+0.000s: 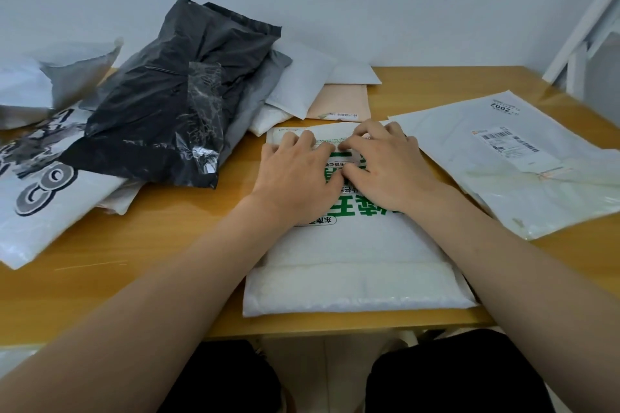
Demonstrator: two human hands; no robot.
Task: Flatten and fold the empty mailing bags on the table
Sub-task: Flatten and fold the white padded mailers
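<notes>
Both grips lie released, palms down: the left hand and the right hand press side by side, fingers spread and slightly bent, on the far part of a white padded mailing bag with green print. That bag lies flat at the centre of the frame on the wooden counter, its long axis running from the near counter edge away toward the wall; the print reads upside down from here, and a flap band crosses its near end. Whether anything is inside cannot be told.

At right lies a flattened white bag with a barcode label, touching the first bag's far right corner. In the upper left a crumpled black bag tops a heap of grey and white bags, beside small white and tan envelopes.
</notes>
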